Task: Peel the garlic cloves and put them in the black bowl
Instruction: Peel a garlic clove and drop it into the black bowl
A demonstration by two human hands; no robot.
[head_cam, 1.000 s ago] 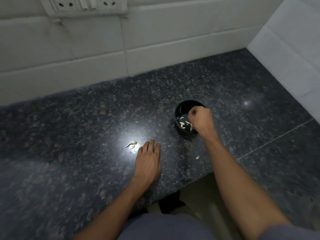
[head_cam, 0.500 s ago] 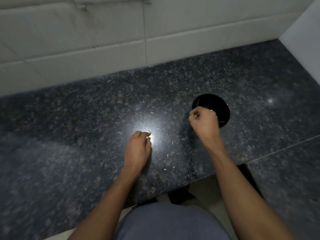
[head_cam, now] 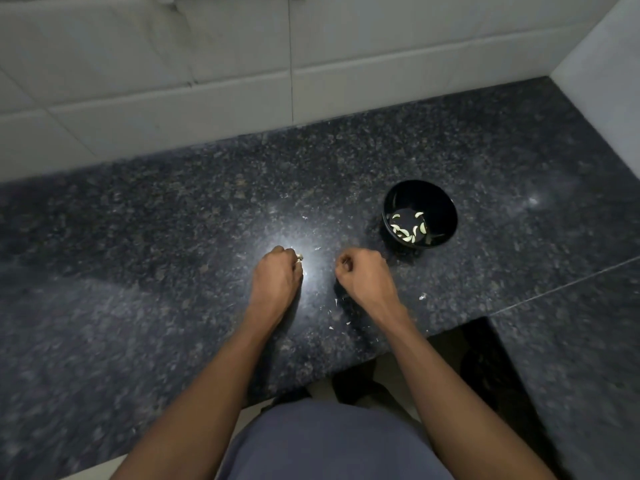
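Note:
The black bowl (head_cam: 446, 216) stands on the dark granite counter (head_cam: 173, 271), right of centre, with several peeled garlic cloves (head_cam: 408, 230) at its bottom. My left hand (head_cam: 275, 280) rests on the counter with its fingers curled, pinching a small pale garlic piece (head_cam: 300, 258) at the fingertips. My right hand (head_cam: 365, 277) hovers just left of and below the bowl, fingers curled into a loose fist; nothing shows in it. The two hands are about a hand's width apart.
Small white skin scraps (head_cam: 422, 296) lie scattered on the counter around the hands. A white tiled wall (head_cam: 207, 81) runs along the back and a white side wall (head_cam: 609, 81) closes the right. The counter's front edge (head_cam: 311, 384) is near my body.
My right hand has left the bowl and moved left toward my left hand. My left hand, flat a second ago, has curled and picked up a garlic piece.

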